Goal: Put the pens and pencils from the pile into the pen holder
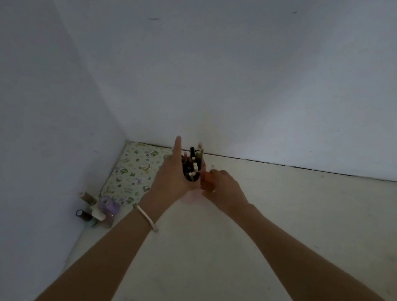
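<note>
Pen holder [193,175]: stands on the pale table [298,225] close to the back wall, between both hands; its own body is mostly hidden, apparently a pale or clear cup.
Pens and pencils [195,161]: a dense upright bundle, dark and cream ends rising above the rim. No loose pile is visible on the table, so the task seems nearly finished.
Left hand [170,175]: cupped against the holder's left side, index finger pointing straight up, a bracelet [147,217] on the wrist.
Right hand [216,182]: fingers drawn together at the holder's right rim; whether they pinch a pen cannot be told in this dim light.
Side items: a flower-print pouch [133,172] and small bottles [93,210] in the left corner, well apart.
Handling note: brace the holder firmly on the left, feed any last pen vertically into a gap, and release only once it seats, since a crowded cup tips easily.
</note>
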`<state>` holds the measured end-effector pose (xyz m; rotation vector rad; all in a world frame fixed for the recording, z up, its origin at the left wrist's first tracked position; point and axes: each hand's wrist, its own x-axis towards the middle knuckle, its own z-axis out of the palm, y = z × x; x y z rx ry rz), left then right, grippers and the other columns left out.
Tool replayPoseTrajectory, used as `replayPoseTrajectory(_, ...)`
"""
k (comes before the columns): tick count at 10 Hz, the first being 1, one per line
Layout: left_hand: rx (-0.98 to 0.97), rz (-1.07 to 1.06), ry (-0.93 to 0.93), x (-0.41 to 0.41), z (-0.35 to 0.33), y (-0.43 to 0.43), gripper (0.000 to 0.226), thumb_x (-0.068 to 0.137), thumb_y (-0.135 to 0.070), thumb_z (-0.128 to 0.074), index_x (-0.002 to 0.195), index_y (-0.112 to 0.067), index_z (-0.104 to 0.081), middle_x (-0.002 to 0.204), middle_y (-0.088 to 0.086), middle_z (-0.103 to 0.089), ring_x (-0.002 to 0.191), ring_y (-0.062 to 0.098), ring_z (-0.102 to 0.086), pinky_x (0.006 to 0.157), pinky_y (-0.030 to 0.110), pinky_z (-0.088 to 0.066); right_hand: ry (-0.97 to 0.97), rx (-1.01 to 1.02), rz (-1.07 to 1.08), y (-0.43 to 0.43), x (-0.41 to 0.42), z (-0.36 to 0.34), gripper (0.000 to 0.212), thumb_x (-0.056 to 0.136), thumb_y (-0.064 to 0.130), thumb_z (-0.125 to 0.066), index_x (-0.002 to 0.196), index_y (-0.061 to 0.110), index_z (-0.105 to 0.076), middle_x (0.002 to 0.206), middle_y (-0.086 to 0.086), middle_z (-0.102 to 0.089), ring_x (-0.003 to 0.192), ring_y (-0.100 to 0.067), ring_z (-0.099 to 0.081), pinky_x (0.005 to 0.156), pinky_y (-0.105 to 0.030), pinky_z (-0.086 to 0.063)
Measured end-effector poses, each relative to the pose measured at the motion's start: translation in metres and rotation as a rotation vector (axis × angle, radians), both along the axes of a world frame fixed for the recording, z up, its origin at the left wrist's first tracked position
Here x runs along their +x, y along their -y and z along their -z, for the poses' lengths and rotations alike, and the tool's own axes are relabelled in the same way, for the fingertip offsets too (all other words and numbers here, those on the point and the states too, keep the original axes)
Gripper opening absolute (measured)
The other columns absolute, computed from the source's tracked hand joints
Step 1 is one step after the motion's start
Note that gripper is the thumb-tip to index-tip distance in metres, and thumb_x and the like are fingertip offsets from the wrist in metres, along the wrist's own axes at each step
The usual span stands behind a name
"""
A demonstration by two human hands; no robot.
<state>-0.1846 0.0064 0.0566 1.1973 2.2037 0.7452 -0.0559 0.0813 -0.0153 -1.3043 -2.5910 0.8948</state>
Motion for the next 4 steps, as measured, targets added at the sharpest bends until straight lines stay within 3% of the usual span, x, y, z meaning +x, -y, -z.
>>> replayPoseTrajectory(1,0.039,-0.025,0.046,-0.030,0.000,-0.017,0.120,0.072,-0.019,-0.084,0.157,-0.021,0.001,0.140,0.013,-0.051,0.120,0.026,-0.056,0.088,0.025,-0.039,-0.027,0.000,0.053,-0.012,-0.031,0.000,0.041,0.081,0.024,-0.070,0.116,0.008,-0.057,0.112,-0.011,-0.058,0.100,-0.029,-0.060,0.082,-0.033,-0.047)
replayPoseTrajectory(3,-0.031,0.008,0.014,-0.056,0.003,-0.037,0.122,0.074,-0.017,-0.082,0.156,-0.022,0.008,0.136,0.015,-0.055,0.114,0.029,-0.060,0.093,0.033,-0.048,-0.052,0.006,0.093,-0.027,-0.053,0.012,0.053,0.081,0.028,-0.071,0.129,0.014,-0.053,0.123,-0.010,-0.057,0.113,-0.028,-0.057,0.091,-0.035,-0.046)
replayPoseTrajectory(4,-0.062,0.077,0.068,-0.054,-0.008,-0.027,0.135,0.070,-0.024,-0.086,0.154,-0.024,0.020,0.153,0.020,-0.030,0.132,0.036,-0.046,0.111,0.042,-0.038,-0.137,-0.040,0.100,-0.018,-0.039,-0.001,0.084,0.079,0.034,-0.076,0.148,0.019,-0.031,0.140,-0.012,-0.044,0.126,-0.028,-0.047,0.101,-0.039,-0.044)
